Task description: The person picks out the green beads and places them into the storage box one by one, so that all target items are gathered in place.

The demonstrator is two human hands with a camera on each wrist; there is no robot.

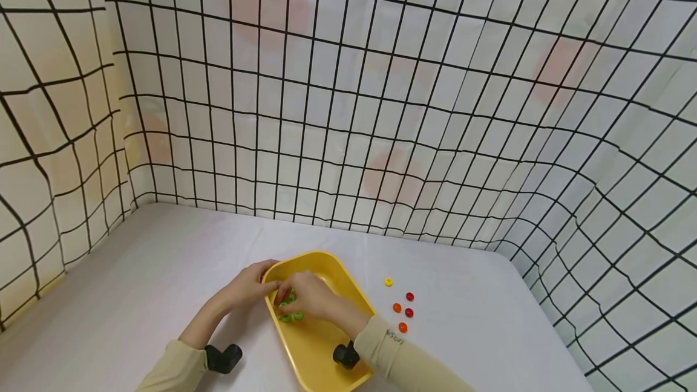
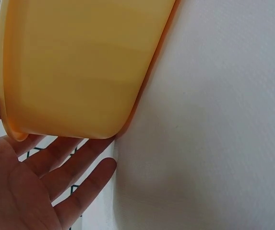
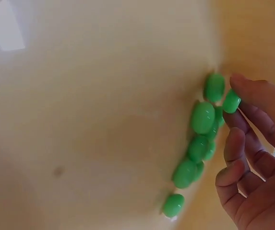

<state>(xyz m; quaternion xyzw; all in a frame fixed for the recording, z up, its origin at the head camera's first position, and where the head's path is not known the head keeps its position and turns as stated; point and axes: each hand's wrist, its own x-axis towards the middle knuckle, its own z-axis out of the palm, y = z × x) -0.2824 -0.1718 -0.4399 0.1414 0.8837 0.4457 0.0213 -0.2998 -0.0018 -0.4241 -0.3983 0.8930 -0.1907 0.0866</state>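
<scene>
A yellow plastic tub point(image 1: 321, 352) stands on the white table, its near end cut off by the frame. My left hand point(image 1: 247, 286) grips its far left corner, thumb at the rim and fingers along the outside of the wall; the left wrist view shows the spread fingers point(image 2: 75, 167) against that wall. Inside the tub, my right hand point(image 1: 310, 296) pinches one green bead point(image 3: 231, 101) between thumb and fingertips. Several more green beads point(image 3: 203, 118) lie in a rough line along the tub's wall, just beside those fingertips.
Right of the tub, a yellow bead point(image 1: 388, 282), red beads point(image 1: 409, 313) and orange beads point(image 1: 402, 327) lie loose on the table point(image 1: 479, 319). A white sheet with a black grid point(image 1: 348, 101) encloses the back and sides. Each wrist carries a black camera mount point(image 1: 223, 358).
</scene>
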